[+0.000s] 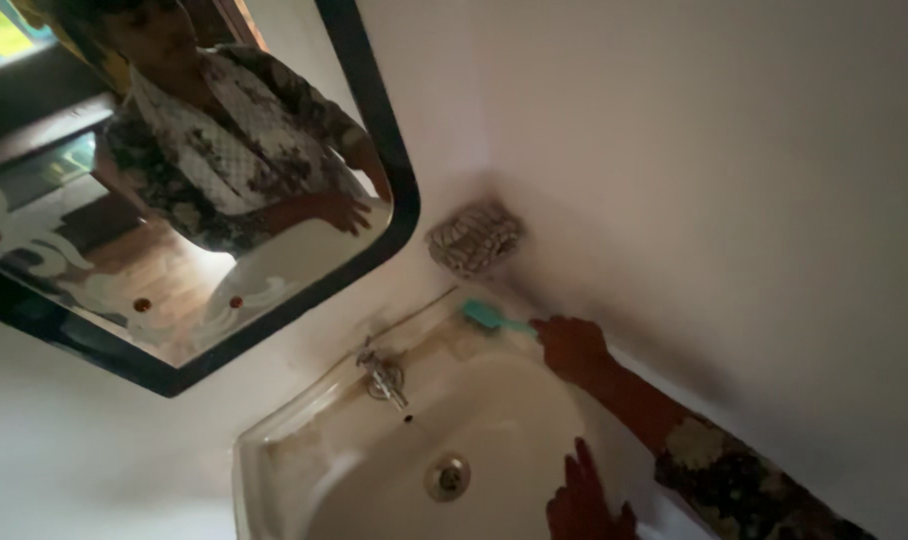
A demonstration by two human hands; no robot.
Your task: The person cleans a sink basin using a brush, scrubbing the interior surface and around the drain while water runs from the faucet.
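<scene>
Right hand point(572, 347), fingers closed around a teal brush point(494, 319), is scrubbing the washbasin point(274, 450) rim at centre frame; left hand point(584, 500), fingers spread and holding nothing, is resting inside; stains remaining by the tap point(384, 377).

We saw a sink in the corner with things around it.

The sink point(274, 450) sat low against the wall, and the tap point(384, 378) stood on its back rim, above the drain point(447, 476) in the bowl. The mirror point(384, 150) hung on the wall above and to the left of the tap. A soap holder point(474, 238) was fixed in the corner, up and to the right of the tap. The brush point(494, 318) lay on the back rim just below that holder, and our right hand point(572, 347) held its end. Our left hand point(582, 500) rested at the front right of the bowl, right of the drain.
</scene>
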